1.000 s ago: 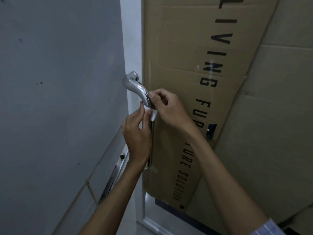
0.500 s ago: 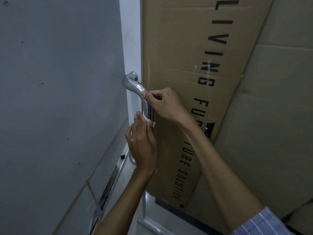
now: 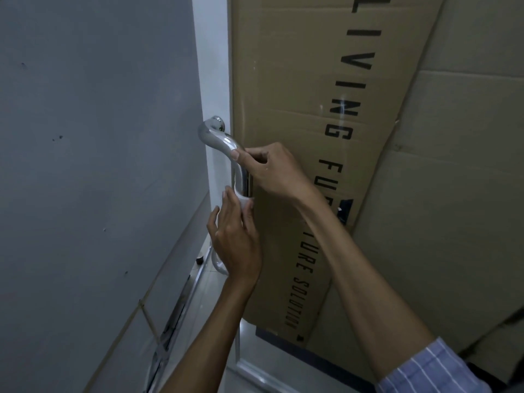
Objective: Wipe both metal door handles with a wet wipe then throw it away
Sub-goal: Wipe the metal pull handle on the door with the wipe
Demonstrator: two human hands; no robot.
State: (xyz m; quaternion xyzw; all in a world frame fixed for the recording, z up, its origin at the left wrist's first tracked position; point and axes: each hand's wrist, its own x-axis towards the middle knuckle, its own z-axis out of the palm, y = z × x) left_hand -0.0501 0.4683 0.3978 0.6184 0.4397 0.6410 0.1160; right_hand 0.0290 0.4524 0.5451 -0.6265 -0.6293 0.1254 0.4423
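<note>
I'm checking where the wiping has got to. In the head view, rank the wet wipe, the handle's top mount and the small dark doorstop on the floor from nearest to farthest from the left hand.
1. Wet wipe, pressed under the left hand's fingertips.
2. Doorstop, down-left by the floor track.
3. Top mount, up at the handle's upper end.
</note>
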